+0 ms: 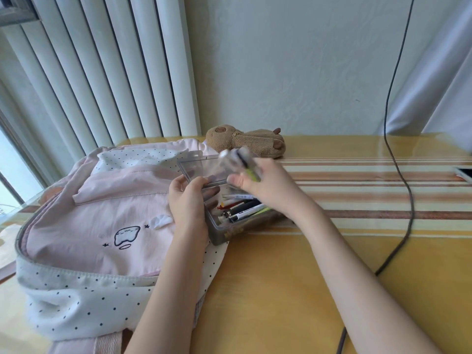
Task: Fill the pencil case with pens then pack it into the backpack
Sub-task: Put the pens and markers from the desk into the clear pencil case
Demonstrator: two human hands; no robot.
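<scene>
I see the pink backpack [84, 213] lying flat at the table's left. My left hand [189, 203] grips the near-left edge of the clear pencil case [224, 226], lid [201, 167] raised, pens [242, 208] inside; case sits against the backpack's right edge. My right hand [265, 187] above it grasps a blurred bundle of pens [245, 162]. Behind, a plush toy [247, 141]; a cable [398, 123] at right.

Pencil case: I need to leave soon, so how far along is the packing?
Several pens already lie in the open clear pencil case. The right hand holds more pens above it; the left hand steadies the case. Closing it and packing it into the pink backpack remain.
</scene>
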